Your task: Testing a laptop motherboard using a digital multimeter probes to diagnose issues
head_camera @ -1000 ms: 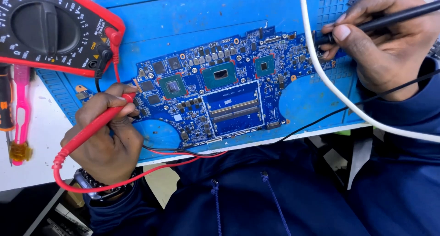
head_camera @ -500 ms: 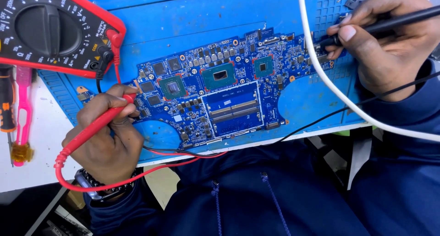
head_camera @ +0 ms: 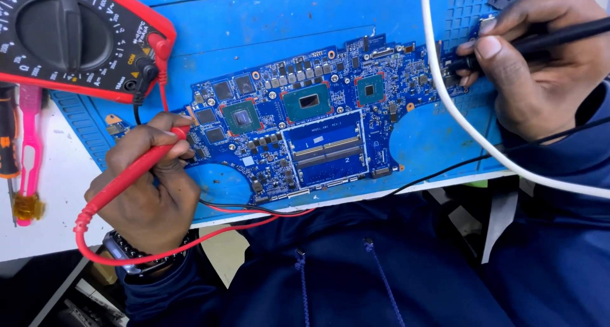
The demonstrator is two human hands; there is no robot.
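A blue laptop circuit board (head_camera: pixel 318 123) lies on a blue work mat (head_camera: pixel 267 28). My left hand (head_camera: pixel 143 187) grips a red test probe (head_camera: pixel 136 171) like a pen, its tip touching the board's left edge. My right hand (head_camera: pixel 540 66) holds a black test probe (head_camera: pixel 546 40), tip down on the board's right end. A black-and-red multimeter (head_camera: pixel 63 38) sits at the top left, with red and black leads plugged into it.
A thick white cable (head_camera: pixel 457 120) curves across the mat's right side. A pink-handled tool (head_camera: pixel 28 155) and an orange-and-black one (head_camera: pixel 7 139) lie on the white table (head_camera: pixel 57 206) at left. Red and black leads (head_camera: pixel 254 211) trail along the mat's near edge.
The view has shifted slightly. Both hands keep their probes on the same spots of the board; my right hand has edged a little left.
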